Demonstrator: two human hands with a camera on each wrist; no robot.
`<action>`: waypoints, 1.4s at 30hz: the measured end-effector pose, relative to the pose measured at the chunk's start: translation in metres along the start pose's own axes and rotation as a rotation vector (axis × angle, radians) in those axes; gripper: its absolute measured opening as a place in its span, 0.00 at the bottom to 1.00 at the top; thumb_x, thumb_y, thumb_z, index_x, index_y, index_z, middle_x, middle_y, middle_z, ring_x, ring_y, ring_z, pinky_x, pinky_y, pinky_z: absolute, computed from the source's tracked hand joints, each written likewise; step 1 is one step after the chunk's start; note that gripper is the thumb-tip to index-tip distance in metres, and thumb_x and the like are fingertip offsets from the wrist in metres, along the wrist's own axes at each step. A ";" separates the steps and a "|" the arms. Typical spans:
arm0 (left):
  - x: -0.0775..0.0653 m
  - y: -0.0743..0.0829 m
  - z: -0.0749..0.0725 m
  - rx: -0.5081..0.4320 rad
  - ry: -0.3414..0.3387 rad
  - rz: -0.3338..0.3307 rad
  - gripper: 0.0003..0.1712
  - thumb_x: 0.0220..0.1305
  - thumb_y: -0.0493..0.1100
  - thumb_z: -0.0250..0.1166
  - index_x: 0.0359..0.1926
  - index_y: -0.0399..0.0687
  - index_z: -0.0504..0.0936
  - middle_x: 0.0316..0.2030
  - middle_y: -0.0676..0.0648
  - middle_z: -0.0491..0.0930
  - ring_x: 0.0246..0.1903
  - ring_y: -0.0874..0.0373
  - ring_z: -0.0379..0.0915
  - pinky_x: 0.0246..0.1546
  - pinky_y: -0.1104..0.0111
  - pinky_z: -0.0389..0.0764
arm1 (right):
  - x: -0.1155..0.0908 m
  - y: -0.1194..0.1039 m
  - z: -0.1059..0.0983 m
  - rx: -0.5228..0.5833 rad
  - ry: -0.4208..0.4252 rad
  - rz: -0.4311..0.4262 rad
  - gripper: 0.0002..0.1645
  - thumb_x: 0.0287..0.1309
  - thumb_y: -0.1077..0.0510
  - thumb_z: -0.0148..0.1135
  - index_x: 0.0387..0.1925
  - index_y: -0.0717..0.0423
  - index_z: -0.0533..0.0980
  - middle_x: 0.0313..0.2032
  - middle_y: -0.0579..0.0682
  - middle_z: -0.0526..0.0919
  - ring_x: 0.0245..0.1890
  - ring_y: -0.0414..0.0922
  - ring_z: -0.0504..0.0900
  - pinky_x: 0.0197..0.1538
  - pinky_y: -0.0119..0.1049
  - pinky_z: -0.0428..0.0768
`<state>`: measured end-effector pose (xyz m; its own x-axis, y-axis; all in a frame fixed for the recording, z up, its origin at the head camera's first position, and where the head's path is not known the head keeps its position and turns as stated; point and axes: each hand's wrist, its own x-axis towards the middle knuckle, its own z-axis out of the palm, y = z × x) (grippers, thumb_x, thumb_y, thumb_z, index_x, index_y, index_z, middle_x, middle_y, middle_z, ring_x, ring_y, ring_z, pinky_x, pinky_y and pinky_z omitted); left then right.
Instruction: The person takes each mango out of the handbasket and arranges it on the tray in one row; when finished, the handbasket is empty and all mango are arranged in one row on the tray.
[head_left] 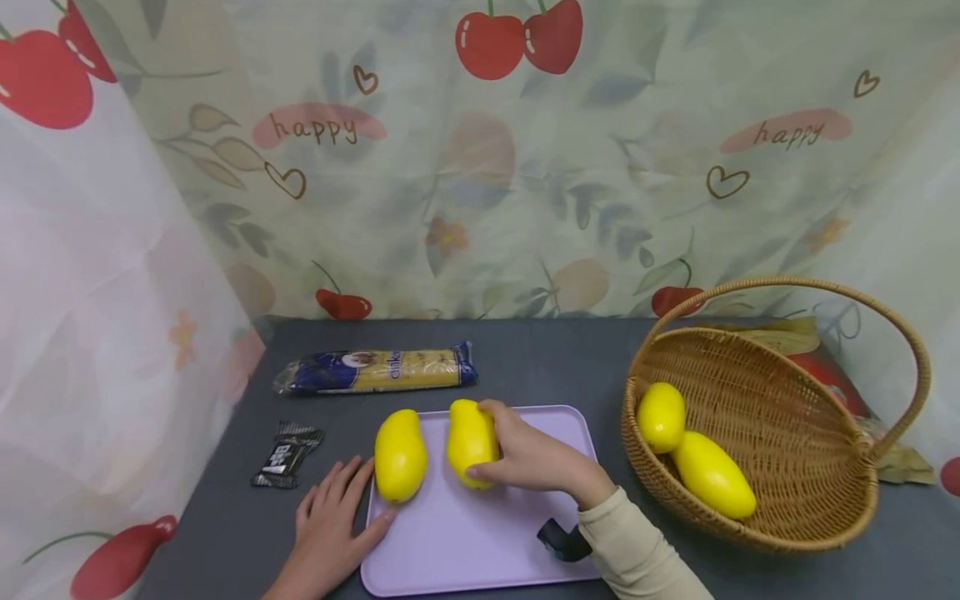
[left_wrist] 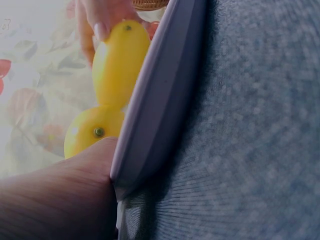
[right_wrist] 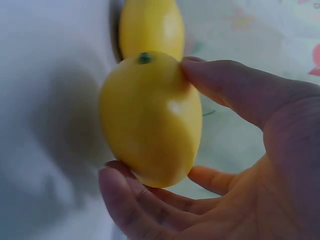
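My right hand (head_left: pixel 528 454) grips a yellow mango (head_left: pixel 471 442) over the lilac tray (head_left: pixel 450 550). In the right wrist view the thumb (right_wrist: pixel 225 82) presses one side of this mango and the fingers curl round the other. Whether its underside touches the tray I cannot tell. A second mango (head_left: pixel 400 457) lies at the tray's left edge. Beside it my left hand (head_left: pixel 333 525) rests with fingers spread, the thumb touching the tray's rim. The left wrist view shows both mangoes above the tray rim (left_wrist: pixel 150 85).
At the right stands a wicker basket (head_left: pixel 795 450) with a tall handle, holding two mangoes (head_left: pixel 712 475). A noodle-like packet (head_left: pixel 382 369) lies behind the tray, and a small black wrapped packet (head_left: pixel 287 454) to its left. A black object (head_left: pixel 564 542) is by the right sleeve.
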<state>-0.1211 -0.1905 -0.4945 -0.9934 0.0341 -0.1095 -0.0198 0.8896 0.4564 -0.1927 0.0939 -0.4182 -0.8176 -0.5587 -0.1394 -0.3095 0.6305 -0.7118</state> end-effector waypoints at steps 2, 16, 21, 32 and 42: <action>0.000 0.000 0.000 -0.001 -0.004 -0.004 0.52 0.55 0.75 0.57 0.72 0.51 0.59 0.71 0.38 0.55 0.70 0.37 0.42 0.61 0.35 0.42 | 0.005 0.002 0.005 0.030 -0.005 0.010 0.54 0.51 0.42 0.69 0.69 0.59 0.51 0.57 0.58 0.69 0.45 0.44 0.73 0.49 0.40 0.74; -0.002 0.002 -0.001 -0.009 0.012 0.011 0.51 0.56 0.74 0.58 0.72 0.50 0.59 0.71 0.38 0.56 0.70 0.37 0.42 0.61 0.35 0.41 | 0.018 0.000 0.017 0.051 0.013 -0.006 0.52 0.53 0.43 0.68 0.69 0.60 0.53 0.56 0.56 0.71 0.46 0.44 0.74 0.53 0.40 0.74; -0.002 0.002 -0.001 -0.006 0.027 0.023 0.51 0.56 0.73 0.58 0.72 0.50 0.59 0.70 0.38 0.56 0.70 0.37 0.43 0.61 0.35 0.41 | 0.018 -0.003 0.017 0.053 0.016 -0.001 0.52 0.53 0.43 0.68 0.70 0.59 0.53 0.58 0.57 0.70 0.47 0.44 0.73 0.55 0.42 0.74; -0.002 0.001 -0.001 -0.004 0.011 0.016 0.51 0.56 0.72 0.59 0.73 0.50 0.59 0.71 0.37 0.55 0.70 0.37 0.42 0.61 0.35 0.40 | 0.018 -0.009 0.019 0.070 0.000 0.003 0.53 0.53 0.44 0.69 0.70 0.61 0.52 0.60 0.58 0.69 0.48 0.44 0.73 0.56 0.42 0.73; -0.004 0.003 -0.004 -0.016 -0.018 0.000 0.51 0.56 0.73 0.58 0.73 0.51 0.58 0.71 0.38 0.55 0.71 0.37 0.41 0.60 0.34 0.40 | 0.017 -0.010 0.018 0.082 -0.006 0.007 0.53 0.53 0.45 0.69 0.70 0.60 0.51 0.59 0.58 0.69 0.48 0.44 0.73 0.56 0.42 0.73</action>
<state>-0.1181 -0.1900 -0.4897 -0.9912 0.0426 -0.1251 -0.0216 0.8820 0.4708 -0.1943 0.0684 -0.4254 -0.8164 -0.5580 -0.1489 -0.2627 0.5884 -0.7647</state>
